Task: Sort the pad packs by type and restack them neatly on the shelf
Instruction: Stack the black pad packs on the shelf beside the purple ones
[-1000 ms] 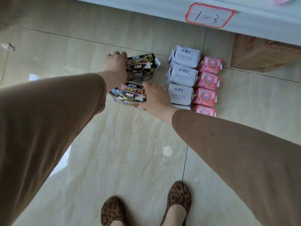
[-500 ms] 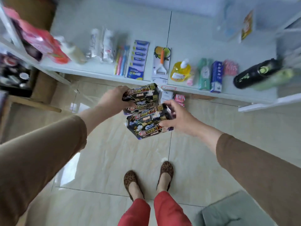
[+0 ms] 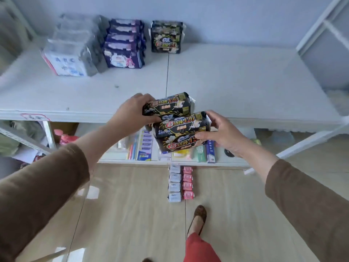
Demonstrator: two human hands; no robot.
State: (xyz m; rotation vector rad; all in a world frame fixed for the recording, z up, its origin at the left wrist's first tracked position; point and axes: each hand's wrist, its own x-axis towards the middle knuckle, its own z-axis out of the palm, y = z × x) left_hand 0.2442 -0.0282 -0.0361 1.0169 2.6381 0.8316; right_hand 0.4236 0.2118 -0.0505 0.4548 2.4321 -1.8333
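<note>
Hands [image 3: 132, 112] [image 3: 222, 133] gripping black pad packs [image 3: 175, 120], above shelf [image 3: 245, 87]

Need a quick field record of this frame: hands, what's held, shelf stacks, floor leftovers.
left hand: grips one black pack
right hand: grips two stacked black packs
shelf: white ABC packs, purple packs, black stack along the back
floor: row of white packs beside a row of pink packs
</note>
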